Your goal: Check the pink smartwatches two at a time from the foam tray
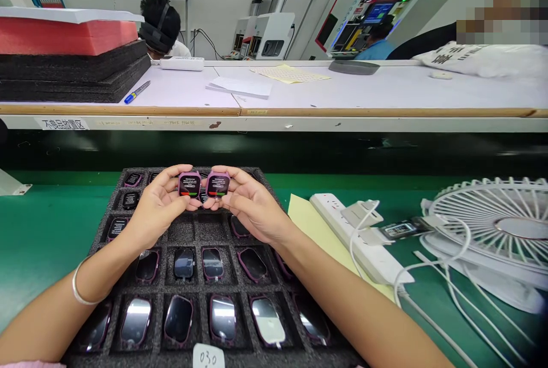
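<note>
My left hand [158, 205] pinches a small purple-rimmed watch body [189, 184] with a lit screen. My right hand [250, 202] grips a second such watch body [218, 185] right beside it. Both are held side by side, screens toward me, above the far part of a black foam tray [109, 217]. Several more watch bodies [213, 262] lie in the tray's pockets, most with dark screens. A silver bangle circles my left wrist.
A white power strip [342, 225] with plugs and cables lies right of the tray on a yellow sheet [305, 219]. A white fan [492, 231] lies at the far right. A raised shelf [274, 111] behind carries foam stacks [68, 65], a pen and papers. Other people sit beyond it.
</note>
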Demonstrator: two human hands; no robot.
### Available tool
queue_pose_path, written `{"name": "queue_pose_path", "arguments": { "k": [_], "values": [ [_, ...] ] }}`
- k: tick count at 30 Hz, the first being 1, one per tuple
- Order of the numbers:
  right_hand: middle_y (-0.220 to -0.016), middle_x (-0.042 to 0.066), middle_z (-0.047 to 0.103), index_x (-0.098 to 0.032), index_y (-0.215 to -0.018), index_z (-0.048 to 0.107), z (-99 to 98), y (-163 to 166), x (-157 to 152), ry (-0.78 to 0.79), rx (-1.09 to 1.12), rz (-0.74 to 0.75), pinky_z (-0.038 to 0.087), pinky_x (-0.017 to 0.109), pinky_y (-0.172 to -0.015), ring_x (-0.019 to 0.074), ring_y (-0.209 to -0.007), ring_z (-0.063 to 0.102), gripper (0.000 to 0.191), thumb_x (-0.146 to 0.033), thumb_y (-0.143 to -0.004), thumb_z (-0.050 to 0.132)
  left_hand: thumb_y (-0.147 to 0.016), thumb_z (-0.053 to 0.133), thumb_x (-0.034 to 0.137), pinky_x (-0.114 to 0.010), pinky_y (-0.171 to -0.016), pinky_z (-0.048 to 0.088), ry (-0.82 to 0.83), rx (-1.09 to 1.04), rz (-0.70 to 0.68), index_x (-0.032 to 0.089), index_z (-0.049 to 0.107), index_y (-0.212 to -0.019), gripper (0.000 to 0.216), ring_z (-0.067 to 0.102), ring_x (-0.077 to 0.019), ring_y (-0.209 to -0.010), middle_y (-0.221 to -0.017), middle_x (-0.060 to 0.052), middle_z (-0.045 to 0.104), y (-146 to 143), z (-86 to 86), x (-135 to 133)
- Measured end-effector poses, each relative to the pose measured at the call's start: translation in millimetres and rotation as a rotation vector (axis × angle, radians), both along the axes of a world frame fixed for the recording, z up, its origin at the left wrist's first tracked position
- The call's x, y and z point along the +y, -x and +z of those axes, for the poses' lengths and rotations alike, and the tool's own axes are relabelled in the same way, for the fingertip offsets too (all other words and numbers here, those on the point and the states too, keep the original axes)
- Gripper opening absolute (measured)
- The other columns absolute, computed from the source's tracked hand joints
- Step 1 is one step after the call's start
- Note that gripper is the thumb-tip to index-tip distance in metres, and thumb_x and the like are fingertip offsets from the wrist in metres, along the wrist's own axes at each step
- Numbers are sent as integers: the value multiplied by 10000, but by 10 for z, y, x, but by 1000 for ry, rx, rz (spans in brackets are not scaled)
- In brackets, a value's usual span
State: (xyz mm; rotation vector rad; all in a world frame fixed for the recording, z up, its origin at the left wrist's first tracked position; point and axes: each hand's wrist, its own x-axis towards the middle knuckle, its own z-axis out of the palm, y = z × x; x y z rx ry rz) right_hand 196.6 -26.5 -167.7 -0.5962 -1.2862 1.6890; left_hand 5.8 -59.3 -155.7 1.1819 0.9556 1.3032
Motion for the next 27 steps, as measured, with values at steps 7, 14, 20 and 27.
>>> {"name": "queue_pose_path", "arguments": {
  "k": [7, 14, 20, 27],
  "values": [
    [-989, 16, 699, -245, -1176, 597, -31, -2, 12, -26, -17, -3, 553, 335, -787, 151, -773, 704, 428, -128, -769, 664, -741, 699, 99, -263, -751, 588, -10, -13, -12, 195, 609, -1199, 477, 702, -112, -715, -980, -15, 697, -1, -15, -3],
    [-1052, 25, 702, -257, -1182, 589, -23, 2, -2, -47, -10, -2, 554, 323, -769, 149, -781, 710, 429, -155, -777, 687, -736, 712, 103, -287, -781, 593, -25, -21, -12, 211, 635, -1218, 500, 693, -115, -726, -961, -11, 706, 7, -23, -2],
    [-1092, 42, 692, -260, -1207, 577, -38, -2, -10, -101, -14, -9, 549, 344, -791, 159, -800, 698, 434, -211, -800, 716, -718, 747, 113, -298, -789, 602, -48, -42, -11, 215, 636, -1208, 512, 692, -118, -736, -1021, -26, 717, -2, -23, 0],
    [-1031, 29, 672, -260, -1203, 579, -32, 4, -13, -115, -16, -16, 546, 331, -767, 154, -783, 685, 423, -214, -808, 722, -713, 768, 110, -268, -765, 602, -51, -61, -4, 217, 609, -1180, 505, 694, -105, -715, -1000, -14, 711, -13, -13, -1]
  ]
}}
